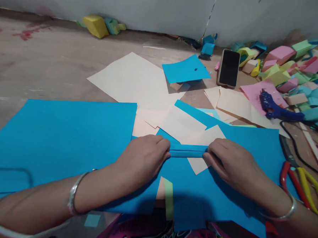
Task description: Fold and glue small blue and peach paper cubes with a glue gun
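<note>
A narrow folded strip of blue paper (188, 151) stretches between my two hands, with a lengthwise slit showing along its middle. My left hand (145, 155) pinches its left end, and my right hand (230, 160) grips the right end with thumb and fingers. The tips of the strip are hidden inside the fingers. Beneath it lie cream paper pieces (184, 122) and large blue sheets (240, 190). Another big blue sheet (67, 132) spreads out to the left of my left hand.
At right are scissors (308, 187) with red and yellow handles, a blue glue gun (276, 109) with a black cord, and a phone (229, 68). Several folded paper shapes (281, 68) are heaped behind them. A large cream sheet (131, 78) lies farther back, near the wall (154, 12).
</note>
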Action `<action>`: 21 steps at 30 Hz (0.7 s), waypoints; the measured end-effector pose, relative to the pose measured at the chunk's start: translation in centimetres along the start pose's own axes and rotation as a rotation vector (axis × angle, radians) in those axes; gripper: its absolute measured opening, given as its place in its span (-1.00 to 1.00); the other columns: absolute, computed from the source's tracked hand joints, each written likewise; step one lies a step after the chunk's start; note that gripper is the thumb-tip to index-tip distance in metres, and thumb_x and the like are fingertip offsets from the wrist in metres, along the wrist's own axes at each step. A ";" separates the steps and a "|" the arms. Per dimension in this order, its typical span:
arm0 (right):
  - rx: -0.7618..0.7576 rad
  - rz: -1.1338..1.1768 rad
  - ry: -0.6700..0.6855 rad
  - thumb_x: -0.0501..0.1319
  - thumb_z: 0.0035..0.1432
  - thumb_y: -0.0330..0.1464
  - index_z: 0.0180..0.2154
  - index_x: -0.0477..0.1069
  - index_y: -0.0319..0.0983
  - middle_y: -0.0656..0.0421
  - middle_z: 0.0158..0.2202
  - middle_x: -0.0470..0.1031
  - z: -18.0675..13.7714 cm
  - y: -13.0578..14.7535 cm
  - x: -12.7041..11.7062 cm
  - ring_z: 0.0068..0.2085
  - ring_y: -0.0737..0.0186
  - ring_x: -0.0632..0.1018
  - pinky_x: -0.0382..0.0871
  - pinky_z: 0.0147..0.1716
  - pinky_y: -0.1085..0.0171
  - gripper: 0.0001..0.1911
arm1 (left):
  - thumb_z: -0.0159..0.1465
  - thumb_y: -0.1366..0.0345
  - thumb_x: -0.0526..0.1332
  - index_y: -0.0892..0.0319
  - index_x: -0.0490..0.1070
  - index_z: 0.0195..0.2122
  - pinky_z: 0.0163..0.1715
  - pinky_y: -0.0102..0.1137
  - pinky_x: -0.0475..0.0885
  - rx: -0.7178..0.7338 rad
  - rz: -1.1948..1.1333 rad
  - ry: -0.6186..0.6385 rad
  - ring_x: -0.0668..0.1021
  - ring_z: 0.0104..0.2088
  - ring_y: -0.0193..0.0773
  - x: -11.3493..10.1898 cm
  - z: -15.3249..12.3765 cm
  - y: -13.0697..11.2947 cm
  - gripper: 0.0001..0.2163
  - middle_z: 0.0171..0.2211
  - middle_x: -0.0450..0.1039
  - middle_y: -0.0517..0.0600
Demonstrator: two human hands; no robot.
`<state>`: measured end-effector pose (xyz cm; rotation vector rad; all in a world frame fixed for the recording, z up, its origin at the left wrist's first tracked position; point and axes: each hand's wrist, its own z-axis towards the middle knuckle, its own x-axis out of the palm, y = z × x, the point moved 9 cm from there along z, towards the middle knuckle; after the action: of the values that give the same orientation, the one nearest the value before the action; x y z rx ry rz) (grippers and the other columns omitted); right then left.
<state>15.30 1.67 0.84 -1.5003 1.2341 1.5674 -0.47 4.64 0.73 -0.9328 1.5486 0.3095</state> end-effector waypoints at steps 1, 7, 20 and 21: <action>0.006 0.004 0.005 0.05 0.32 -0.28 -0.42 0.25 -0.20 0.16 -0.42 0.34 0.0 -0.1 0.0 -0.37 0.19 0.34 0.06 -0.41 0.23 -0.76 | 0.39 0.25 0.00 0.23 0.36 -0.31 -0.47 -0.32 0.16 -0.012 -0.004 0.006 0.43 -0.37 -0.16 0.0 0.0 0.1 -0.77 -0.36 0.41 0.09; -0.010 0.049 0.056 0.02 0.32 -0.32 -0.43 0.25 -0.20 0.18 -0.44 0.31 0.1 0.0 0.4 -0.38 0.22 0.31 0.03 -0.42 0.23 -0.75 | 0.39 0.24 0.00 0.21 0.35 -0.32 -0.47 -0.33 0.17 -0.022 -0.025 -0.006 0.43 -0.37 -0.16 0.1 0.1 0.4 -0.77 -0.36 0.42 0.08; -0.025 0.036 0.024 0.09 0.26 -0.38 -0.47 0.28 -0.22 0.19 -0.48 0.31 0.2 0.1 0.2 -0.41 0.26 0.31 -0.01 -0.46 0.26 -0.77 | 0.36 0.24 0.07 0.19 0.34 -0.32 -0.48 -0.36 0.16 -0.057 -0.072 -0.018 0.47 -0.36 -0.17 0.0 0.6 1.0 -0.83 -0.36 0.45 0.05; -0.021 0.031 0.019 0.10 0.26 -0.38 -0.48 0.27 -0.21 0.19 -0.49 0.30 0.2 0.0 0.2 -0.42 0.27 0.31 -0.01 -0.46 0.26 -0.76 | 0.36 0.25 0.07 0.19 0.34 -0.32 -0.48 -0.36 0.16 -0.056 -0.074 -0.022 0.46 -0.36 -0.18 0.0 0.6 1.0 -0.83 -0.36 0.45 0.04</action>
<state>15.17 1.86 0.62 -1.5195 1.2606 1.5944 -0.74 5.71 0.23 -1.0247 1.4881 0.3109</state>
